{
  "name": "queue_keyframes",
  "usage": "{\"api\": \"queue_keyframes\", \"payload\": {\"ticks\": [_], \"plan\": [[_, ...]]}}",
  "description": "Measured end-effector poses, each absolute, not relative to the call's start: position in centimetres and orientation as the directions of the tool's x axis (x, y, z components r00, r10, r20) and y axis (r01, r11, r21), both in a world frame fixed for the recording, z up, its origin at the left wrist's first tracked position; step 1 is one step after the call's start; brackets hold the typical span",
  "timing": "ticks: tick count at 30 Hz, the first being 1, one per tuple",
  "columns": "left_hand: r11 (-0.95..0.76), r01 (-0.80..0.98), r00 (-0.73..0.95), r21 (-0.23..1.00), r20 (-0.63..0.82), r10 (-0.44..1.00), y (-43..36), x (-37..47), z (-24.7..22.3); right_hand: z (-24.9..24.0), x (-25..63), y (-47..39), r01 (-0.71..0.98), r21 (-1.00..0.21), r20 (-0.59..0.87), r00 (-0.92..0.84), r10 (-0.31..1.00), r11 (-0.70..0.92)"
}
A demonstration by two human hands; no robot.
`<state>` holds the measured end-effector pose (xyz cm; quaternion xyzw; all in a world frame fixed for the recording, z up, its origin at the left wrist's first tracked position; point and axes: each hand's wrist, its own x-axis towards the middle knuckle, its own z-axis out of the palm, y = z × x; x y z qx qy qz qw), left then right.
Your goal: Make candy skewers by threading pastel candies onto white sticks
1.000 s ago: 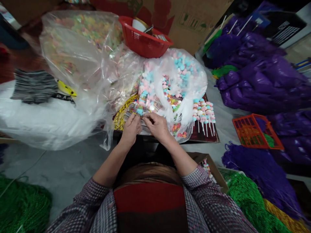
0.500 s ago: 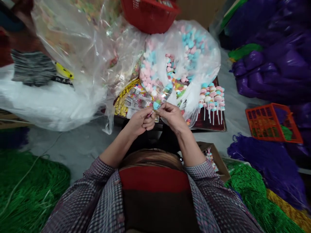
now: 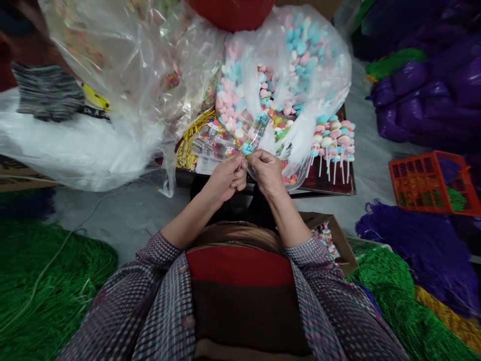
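Observation:
A marshmallow lollipop (image 3: 256, 134) in a clear printed wrapper tilts up and away from my hands, blue pieces showing at both ends. My left hand (image 3: 226, 179) is closed around its lower end, where the stick is mostly hidden. Pinched at the gathered neck of the wrapper, my right hand (image 3: 267, 173) touches the left fingertips. Whether a tie sits between the fingers is too small to tell. Just beyond lie flat printed wrappers (image 3: 212, 143) and gold twist ties (image 3: 187, 158). Unwrapped marshmallow lollipops (image 3: 334, 135) stand in a cluster at the table's right side.
A large clear bag of pink and blue marshmallows (image 3: 310, 50) fills the table's back. Another candy bag (image 3: 131, 65) bulges at left. A red basket (image 3: 233, 12) stands behind. Below right is a cardboard box (image 3: 345, 248) of wrapped candies; an orange crate (image 3: 421, 183) stands beyond.
The wrapped lollipop has swung more upright and now shows its length beyond my fingers. Both hands stay together at its lower end. The view has shifted slightly.

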<state>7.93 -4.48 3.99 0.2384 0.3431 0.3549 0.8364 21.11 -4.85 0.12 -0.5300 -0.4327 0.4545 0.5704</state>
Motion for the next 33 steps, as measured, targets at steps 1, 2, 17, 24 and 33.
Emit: {"api": "queue_keyframes", "payload": {"ticks": [1, 2, 17, 24, 33], "plan": [[0.607, -0.442, 0.467, 0.660, -0.409, 0.784, -4.5, 8.2, 3.9, 0.0, 20.8, -4.8, 0.026, -0.996, 0.088, 0.255, 0.963, 0.084], [0.582, -0.452, 0.426, 0.676, -0.410, 0.806, -4.5, 8.4, 3.8, 0.0, 20.6, -4.9, 0.123, -0.981, 0.179, 0.282, 0.943, 0.149], [0.005, -0.064, 0.210, 0.998, 0.009, 0.978, -2.8, 7.1, -0.7, 1.7, 19.7, -5.0, 0.375, -0.911, 0.271, 0.235, 0.934, 0.170], [-0.162, -0.346, 0.323, 0.924, 0.279, 0.905, -1.8, 5.8, 2.6, 3.2, 19.5, -5.7, 0.536, -0.810, 0.381, 0.173, 0.908, 0.238], [0.011, -0.138, 0.409, 0.990, 0.047, 0.911, -4.6, 5.2, 5.8, 5.8, 20.7, -5.0, 0.471, -0.836, 0.438, 0.265, 0.859, 0.281]]}}
